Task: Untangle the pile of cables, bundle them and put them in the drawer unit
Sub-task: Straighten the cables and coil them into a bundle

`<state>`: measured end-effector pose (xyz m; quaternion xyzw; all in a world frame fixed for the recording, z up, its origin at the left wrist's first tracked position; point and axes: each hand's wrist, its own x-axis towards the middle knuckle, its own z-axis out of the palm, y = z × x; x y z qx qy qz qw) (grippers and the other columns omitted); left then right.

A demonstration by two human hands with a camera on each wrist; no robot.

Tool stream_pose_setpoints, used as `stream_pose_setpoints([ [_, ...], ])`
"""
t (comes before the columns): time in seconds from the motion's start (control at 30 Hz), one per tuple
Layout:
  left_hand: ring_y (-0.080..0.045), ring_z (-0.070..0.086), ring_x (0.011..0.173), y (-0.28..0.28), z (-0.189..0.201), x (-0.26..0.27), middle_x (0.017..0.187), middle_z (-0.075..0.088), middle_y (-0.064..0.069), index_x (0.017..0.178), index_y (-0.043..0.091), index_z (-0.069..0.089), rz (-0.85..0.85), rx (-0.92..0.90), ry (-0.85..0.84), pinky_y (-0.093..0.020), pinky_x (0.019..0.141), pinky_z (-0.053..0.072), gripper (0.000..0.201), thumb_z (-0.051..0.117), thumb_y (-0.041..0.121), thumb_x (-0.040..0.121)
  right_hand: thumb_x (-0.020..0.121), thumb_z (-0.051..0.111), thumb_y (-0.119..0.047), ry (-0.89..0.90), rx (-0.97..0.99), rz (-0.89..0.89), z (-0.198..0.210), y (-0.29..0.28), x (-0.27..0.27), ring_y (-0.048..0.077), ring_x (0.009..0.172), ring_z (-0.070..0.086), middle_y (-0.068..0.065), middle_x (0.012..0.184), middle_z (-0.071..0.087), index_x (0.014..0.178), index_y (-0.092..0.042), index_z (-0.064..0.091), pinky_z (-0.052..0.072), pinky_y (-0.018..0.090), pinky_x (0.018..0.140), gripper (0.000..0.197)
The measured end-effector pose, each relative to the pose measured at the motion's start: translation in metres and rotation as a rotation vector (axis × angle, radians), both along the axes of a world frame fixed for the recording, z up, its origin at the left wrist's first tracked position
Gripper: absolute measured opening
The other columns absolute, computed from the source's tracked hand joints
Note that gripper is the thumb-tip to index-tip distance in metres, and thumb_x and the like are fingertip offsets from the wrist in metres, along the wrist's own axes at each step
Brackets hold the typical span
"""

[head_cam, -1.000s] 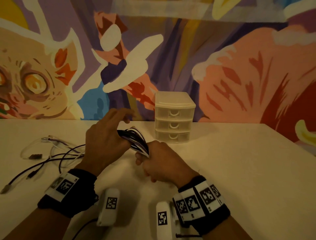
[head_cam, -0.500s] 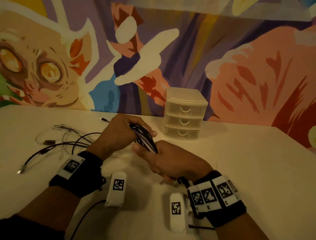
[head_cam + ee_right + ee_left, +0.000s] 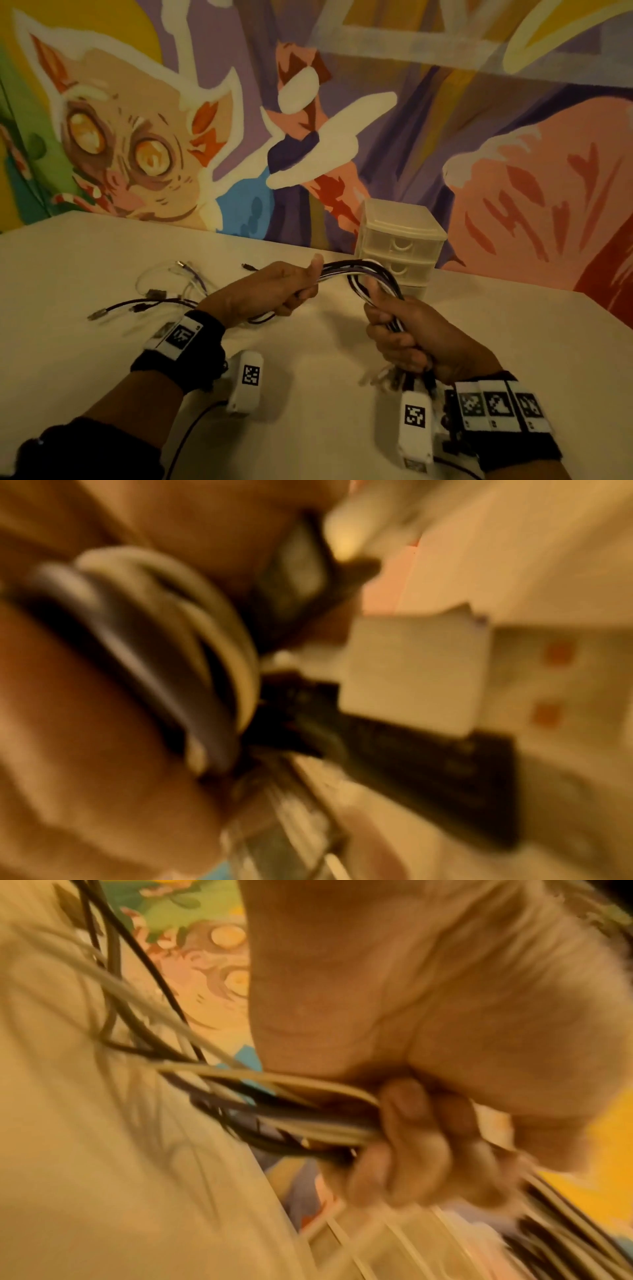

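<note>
Cable bundle (image 3: 356, 274): arching black and white above the desk (image 3: 479, 342), between both fists.
Left hand (image 3: 274, 291): fingers curling tight round one end.
Right hand (image 3: 407, 335): gripping the other.
Drawer unit (image 3: 400, 240): sitting just behind, drawers closed.
Loose cables (image 3: 161, 294): lying leftward.

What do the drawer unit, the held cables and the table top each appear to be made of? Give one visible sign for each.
Drawer unit: probably translucent, frosted plastic; light shows through its milky walls.
Cables: flexible plastic or rubber sheathing, black and white, bending smoothly between the left hand and right hand.
Table: matte and pale; whether laminate or painted board cannot be told.
</note>
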<state>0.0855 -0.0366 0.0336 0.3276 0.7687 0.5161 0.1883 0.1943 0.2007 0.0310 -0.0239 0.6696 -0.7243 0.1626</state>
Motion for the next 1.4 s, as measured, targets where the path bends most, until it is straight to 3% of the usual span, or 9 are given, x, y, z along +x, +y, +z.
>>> stream_pose_setpoints([
  [0.13, -0.022, 0.013, 0.063, 0.026, 0.0, 0.011, 0.074, 0.016, -0.009, 0.076, 0.02, 0.02, 0.137, 0.142, -0.054, -0.038, 0.059, 0.015, 0.062, 0.044, 0.071, 0.1, 0.097, 0.043, -0.08, 0.021, 0.087, -0.126, -0.006, -0.017, -0.007, 0.013, 0.032, 0.027, 0.002, 0.053, 0.03, 0.069, -0.022, 0.043, 0.02, 0.022, 0.035, 0.064],
  [0.33, -0.014, 0.021, 0.054, 0.046, -0.006, 0.025, 0.068, 0.021, -0.001, 0.071, 0.019, 0.031, 0.225, 0.223, -0.026, -0.028, 0.05, 0.023, 0.063, 0.032, 0.073, 0.104, 0.089, 0.03, -0.092, 0.109, 0.256, -0.363, -0.009, -0.041, -0.014, 0.019, 0.037, 0.035, 0.004, 0.052, 0.04, 0.063, -0.021, 0.049, 0.028, 0.026, 0.041, 0.078],
  [0.43, -0.011, 0.031, 0.051, 0.058, -0.016, 0.031, 0.061, 0.034, 0.006, 0.073, 0.017, 0.041, 0.246, 0.211, -0.022, -0.026, 0.049, 0.03, 0.065, 0.025, 0.07, 0.107, 0.096, 0.032, -0.084, 0.174, 0.257, -0.547, -0.013, -0.05, -0.015, 0.015, 0.036, 0.039, 0.002, 0.049, 0.044, 0.08, -0.004, 0.067, 0.034, 0.024, 0.04, 0.089],
  [0.6, -0.009, 0.042, 0.044, 0.062, -0.014, 0.032, 0.052, 0.042, 0.007, 0.057, 0.032, 0.047, 0.313, 0.048, 0.099, -0.027, 0.049, 0.038, 0.069, 0.018, 0.067, 0.108, 0.086, 0.053, -0.08, 0.385, 0.405, -0.689, -0.014, -0.052, -0.018, 0.002, 0.052, 0.059, -0.017, 0.052, 0.061, 0.085, -0.031, 0.07, 0.046, 0.024, 0.058, 0.052],
  [0.73, -0.013, 0.043, 0.049, 0.065, -0.013, 0.032, 0.056, 0.046, 0.004, 0.067, 0.028, 0.045, 0.309, 0.003, 0.103, -0.033, 0.053, 0.04, 0.06, 0.019, 0.058, 0.112, 0.088, 0.069, -0.07, 0.404, 0.34, -0.704, -0.012, -0.052, -0.016, -0.001, 0.044, 0.053, -0.013, 0.047, 0.057, 0.077, -0.024, 0.069, 0.041, 0.018, 0.048, 0.047],
  [1.03, -0.013, 0.034, 0.056, 0.061, -0.023, 0.032, 0.069, 0.043, -0.002, 0.083, 0.02, 0.057, 0.086, 0.039, -0.048, -0.029, 0.054, 0.029, 0.083, 0.015, 0.091, 0.091, 0.092, 0.072, -0.063, 0.368, 0.056, -0.915, -0.009, -0.05, -0.018, 0.013, 0.043, 0.052, -0.006, 0.048, 0.054, 0.074, -0.021, 0.07, 0.044, 0.026, 0.043, 0.045],
  [1.17, -0.006, 0.036, 0.057, 0.063, -0.02, 0.039, 0.064, 0.043, 0.011, 0.078, 0.026, 0.05, 0.084, -0.005, 0.15, -0.028, 0.062, 0.034, 0.06, 0.022, 0.071, 0.105, 0.089, 0.07, -0.072, 0.262, -0.136, -1.033, -0.012, -0.035, -0.022, 0.017, 0.039, 0.05, -0.001, 0.054, 0.057, 0.109, -0.007, 0.069, 0.045, 0.028, 0.041, 0.068],
  [1.3, -0.008, 0.053, 0.057, 0.066, -0.017, 0.041, 0.06, 0.051, 0.002, 0.072, 0.027, 0.05, 0.173, 0.017, 0.37, -0.018, 0.064, 0.038, 0.054, 0.025, 0.057, 0.11, 0.079, 0.071, -0.079, 0.218, -0.15, -0.903, -0.013, -0.04, -0.023, 0.015, 0.041, 0.048, 0.004, 0.056, 0.057, 0.093, -0.015, 0.072, 0.047, 0.03, 0.048, 0.065],
  [1.4, 0.005, 0.066, 0.094, 0.066, -0.019, 0.041, 0.072, 0.068, 0.001, 0.073, 0.03, 0.057, 0.157, -0.044, 0.412, -0.005, 0.064, 0.04, 0.054, 0.025, 0.052, 0.11, 0.08, 0.075, -0.072, 0.255, -0.099, -0.832, -0.018, -0.044, -0.025, 0.012, 0.043, 0.048, 0.007, 0.071, 0.071, 0.098, -0.029, 0.083, 0.043, 0.025, 0.043, 0.048],
])
